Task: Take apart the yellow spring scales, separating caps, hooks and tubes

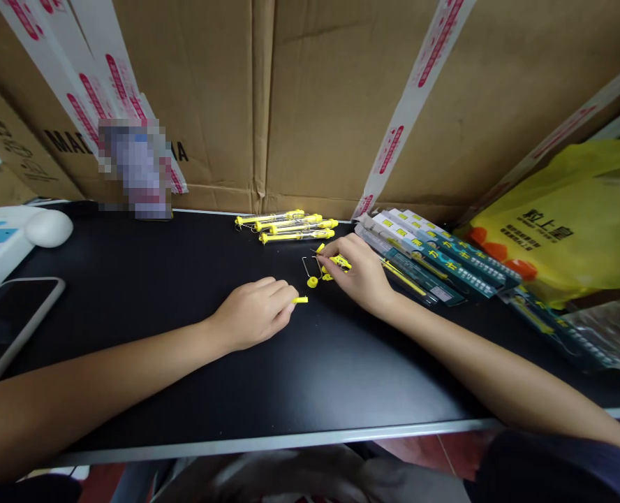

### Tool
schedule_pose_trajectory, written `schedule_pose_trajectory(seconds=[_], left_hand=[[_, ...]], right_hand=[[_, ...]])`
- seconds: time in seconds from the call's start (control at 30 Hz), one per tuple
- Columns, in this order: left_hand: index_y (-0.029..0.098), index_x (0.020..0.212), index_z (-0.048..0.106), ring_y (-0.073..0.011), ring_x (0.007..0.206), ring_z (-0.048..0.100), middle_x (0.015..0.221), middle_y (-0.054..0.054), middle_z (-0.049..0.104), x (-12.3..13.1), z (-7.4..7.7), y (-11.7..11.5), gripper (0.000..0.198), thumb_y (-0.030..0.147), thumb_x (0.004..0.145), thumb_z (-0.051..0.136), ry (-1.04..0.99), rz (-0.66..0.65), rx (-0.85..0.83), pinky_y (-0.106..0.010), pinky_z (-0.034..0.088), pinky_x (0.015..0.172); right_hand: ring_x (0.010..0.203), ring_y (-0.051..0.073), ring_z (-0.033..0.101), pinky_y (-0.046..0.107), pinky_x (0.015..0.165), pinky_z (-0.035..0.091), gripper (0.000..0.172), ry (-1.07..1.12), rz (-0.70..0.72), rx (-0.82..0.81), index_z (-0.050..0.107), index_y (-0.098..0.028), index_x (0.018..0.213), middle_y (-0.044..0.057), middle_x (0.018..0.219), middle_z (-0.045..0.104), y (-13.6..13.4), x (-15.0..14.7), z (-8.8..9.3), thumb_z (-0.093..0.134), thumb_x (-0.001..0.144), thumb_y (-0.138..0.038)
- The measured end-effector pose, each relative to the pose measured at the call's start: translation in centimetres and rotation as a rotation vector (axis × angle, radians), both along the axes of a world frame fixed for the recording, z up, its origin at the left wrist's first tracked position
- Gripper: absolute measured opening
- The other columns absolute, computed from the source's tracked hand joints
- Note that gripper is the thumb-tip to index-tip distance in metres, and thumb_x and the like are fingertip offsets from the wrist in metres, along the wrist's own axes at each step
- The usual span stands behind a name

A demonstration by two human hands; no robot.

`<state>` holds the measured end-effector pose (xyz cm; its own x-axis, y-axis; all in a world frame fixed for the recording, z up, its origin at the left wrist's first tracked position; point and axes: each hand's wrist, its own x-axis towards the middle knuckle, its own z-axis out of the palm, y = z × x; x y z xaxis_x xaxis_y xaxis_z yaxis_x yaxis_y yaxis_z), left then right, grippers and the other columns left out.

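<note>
My left hand (255, 316) is closed above the black table, and a short yellow stick-like piece (301, 300) pokes out past its fingers. My right hand (361, 274) pinches with thumb and forefinger among small yellow parts (341, 263). A small yellow piece with a thin wire (321, 248) shows at those fingertips; the fingers partly hide it. Between the hands lie a bent metal wire (304, 266) and a round yellow cap (313, 282). Farther back, several clear tubes with yellow ends (298, 236) lie side by side, some with thin wire hooks.
Packaged items in green-and-white sleeves (446, 255) are stacked to the right, beside a yellow plastic bag (556, 216). At left are a phone (17, 314), a white power strip (1, 237) and a white ball-shaped object (49, 228). Large cardboard boxes (320, 105) wall off the back.
</note>
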<state>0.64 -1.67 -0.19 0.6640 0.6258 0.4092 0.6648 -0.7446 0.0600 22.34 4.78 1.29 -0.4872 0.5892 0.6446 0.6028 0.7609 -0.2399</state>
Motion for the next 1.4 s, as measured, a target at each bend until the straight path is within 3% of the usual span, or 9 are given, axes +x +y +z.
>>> schedule_pose_trajectory(seconds=[0.13,0.23,0.57,0.73,0.9,1.0,1.23,1.4], left_hand=[[0.02,0.101,0.058,-0.0147,0.076,0.054,0.08,-0.001,0.058,0.0,-0.1,0.0,0.028,0.029,0.096,0.032,0.013,0.024,0.031,-0.026,0.04,0.07],[0.022,0.106,0.059,-0.0145,0.075,0.055,0.079,-0.001,0.059,0.0,0.0,-0.1,0.031,0.033,0.097,0.032,0.0,0.053,0.039,-0.026,0.04,0.068],[0.018,0.108,0.056,-0.0161,0.084,0.057,0.091,-0.003,0.061,0.0,0.0,0.0,0.027,0.026,0.096,0.032,-0.119,0.033,-0.095,-0.028,0.045,0.078],[0.017,0.113,0.048,-0.018,0.095,0.058,0.104,-0.005,0.06,0.0,0.1,0.0,0.024,0.017,0.091,0.039,-0.185,0.034,-0.136,-0.031,0.046,0.085],[0.017,0.118,0.04,-0.0167,0.088,0.057,0.1,-0.005,0.056,0.0,-0.2,0.1,0.035,0.013,0.083,0.045,-0.251,0.043,-0.181,-0.031,0.048,0.081],[0.018,0.124,0.033,-0.0155,0.086,0.054,0.104,-0.005,0.052,-0.1,-0.4,0.3,0.051,0.013,0.076,0.051,-0.293,-0.002,-0.245,-0.031,0.048,0.081],[0.022,0.127,0.032,-0.0152,0.091,0.053,0.11,-0.005,0.049,-0.1,-0.4,0.4,0.056,0.009,0.076,0.048,-0.308,-0.058,-0.324,-0.032,0.047,0.083],[0.023,0.128,0.034,-0.0181,0.101,0.054,0.121,-0.007,0.046,-0.2,-0.3,0.5,0.059,0.013,0.074,0.055,-0.286,-0.086,-0.323,-0.033,0.047,0.087]], right_hand=[[0.089,0.023,0.049,0.035,0.072,0.033,0.012,-0.39,-0.135,0.249,0.058,-0.02,0.083,0.006,0.096,0.065,0.6,0.2,-0.7,0.049,0.091,-0.023],[0.095,0.024,0.046,0.037,0.076,0.03,0.013,-0.518,-0.183,0.312,0.06,-0.021,0.088,0.006,0.106,0.063,0.1,0.1,-0.7,0.047,0.091,-0.022],[0.103,0.028,0.042,0.041,0.082,0.029,0.021,-0.548,-0.177,0.209,0.065,-0.019,0.102,0.011,0.113,0.058,-0.4,0.2,-0.4,0.051,0.089,-0.028],[0.105,0.028,0.042,0.04,0.084,0.029,0.026,-0.516,-0.186,0.196,0.061,-0.019,0.111,0.01,0.114,0.058,-0.7,0.1,-0.1,0.049,0.087,-0.019],[0.099,0.023,0.047,0.038,0.082,0.029,0.022,-0.367,-0.047,0.157,0.061,-0.02,0.104,0.006,0.104,0.063,-2.2,-0.4,0.1,0.045,0.089,-0.017],[0.091,0.021,0.048,0.036,0.079,0.03,0.021,-0.319,0.096,0.071,0.06,-0.019,0.098,0.006,0.095,0.064,-3.5,-0.9,-0.2,0.043,0.091,-0.028],[0.076,0.019,0.045,0.034,0.069,0.029,0.045,-0.287,0.306,-0.061,0.059,-0.017,0.084,0.006,0.08,0.062,-4.9,-1.6,-1.0,0.031,0.092,-0.051],[0.07,0.016,0.045,0.031,0.067,0.029,0.025,-0.257,0.286,-0.136,0.056,-0.018,0.072,0.001,0.067,0.058,-5.8,-2.5,-1.2,0.049,0.087,-0.036]])
